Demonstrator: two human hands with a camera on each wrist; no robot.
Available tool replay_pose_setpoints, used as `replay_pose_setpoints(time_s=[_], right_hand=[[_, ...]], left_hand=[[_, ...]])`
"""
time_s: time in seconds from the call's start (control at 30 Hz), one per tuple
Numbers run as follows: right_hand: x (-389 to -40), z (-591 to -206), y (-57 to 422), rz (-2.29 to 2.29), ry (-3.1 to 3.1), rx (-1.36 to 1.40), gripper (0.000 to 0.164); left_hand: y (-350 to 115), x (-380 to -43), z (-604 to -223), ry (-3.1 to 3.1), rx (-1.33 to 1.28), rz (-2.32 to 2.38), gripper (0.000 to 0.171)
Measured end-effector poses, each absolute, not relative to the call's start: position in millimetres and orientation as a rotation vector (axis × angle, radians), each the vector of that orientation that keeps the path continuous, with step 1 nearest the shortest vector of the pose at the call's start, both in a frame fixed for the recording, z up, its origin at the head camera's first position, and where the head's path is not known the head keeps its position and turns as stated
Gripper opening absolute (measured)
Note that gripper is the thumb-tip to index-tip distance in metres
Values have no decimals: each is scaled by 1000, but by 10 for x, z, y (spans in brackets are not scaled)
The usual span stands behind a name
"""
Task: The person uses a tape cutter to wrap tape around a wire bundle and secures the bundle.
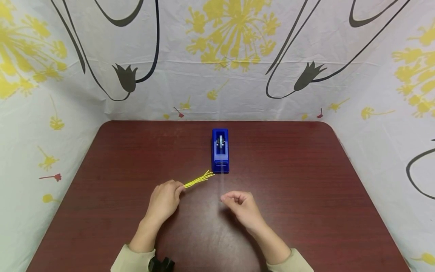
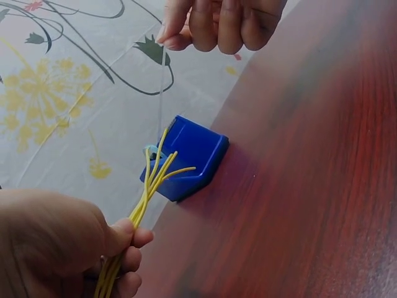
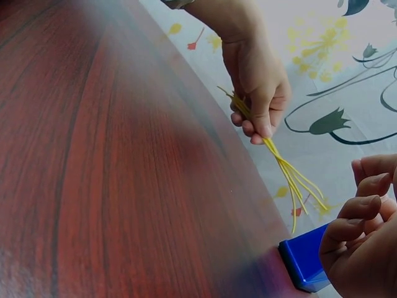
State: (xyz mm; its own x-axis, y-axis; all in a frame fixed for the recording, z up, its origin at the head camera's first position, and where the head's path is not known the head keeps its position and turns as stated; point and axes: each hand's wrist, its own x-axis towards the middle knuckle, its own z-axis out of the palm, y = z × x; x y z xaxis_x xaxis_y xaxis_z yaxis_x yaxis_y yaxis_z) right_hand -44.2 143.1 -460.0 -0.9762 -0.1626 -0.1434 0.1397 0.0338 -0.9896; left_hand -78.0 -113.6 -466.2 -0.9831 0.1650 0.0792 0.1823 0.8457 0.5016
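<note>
My left hand [image 1: 165, 200] pinches a small bundle of thin yellow wires [image 1: 198, 179] between thumb and fingers. Their loose ends fan out toward the near end of a blue tape dispenser [image 1: 220, 151]. My right hand [image 1: 245, 209] pinches the end of a strip of clear tape [image 1: 222, 184] between thumb and forefinger. The strip runs taut from the dispenser to those fingertips. In the left wrist view the wires [image 2: 149, 186] overlap the dispenser [image 2: 192, 152], and the tape [image 2: 162, 93] rises to the right hand [image 2: 223, 25]. Short wire tails stick out behind the left hand [image 3: 257, 81].
Everything stands on a dark red-brown wooden table [image 1: 306, 181]. A white cloth [image 1: 190, 87] with yellow and dark flower prints hangs behind and along both sides. A small black object [image 1: 161, 264] is at the left sleeve [image 1: 132, 260].
</note>
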Motion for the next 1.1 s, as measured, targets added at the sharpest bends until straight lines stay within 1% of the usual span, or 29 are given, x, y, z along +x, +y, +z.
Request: replay_pose_setpoints(time_s=[0.27, 0.7, 1.1], right_hand=[[-440, -4588, 1433, -2040, 2082, -12, 25], [-444, -4592, 1438, -2048, 2094, -42, 23], [-441, -4574, 1433, -2045, 2088, -26, 24]], left_hand=[[-1105, -755, -4633, -2930, -365, -829, 11], [-1043, -731, -4655, -2929, -381, -819, 9], [-906, -717, -4720, -2894, -482, -869, 12]])
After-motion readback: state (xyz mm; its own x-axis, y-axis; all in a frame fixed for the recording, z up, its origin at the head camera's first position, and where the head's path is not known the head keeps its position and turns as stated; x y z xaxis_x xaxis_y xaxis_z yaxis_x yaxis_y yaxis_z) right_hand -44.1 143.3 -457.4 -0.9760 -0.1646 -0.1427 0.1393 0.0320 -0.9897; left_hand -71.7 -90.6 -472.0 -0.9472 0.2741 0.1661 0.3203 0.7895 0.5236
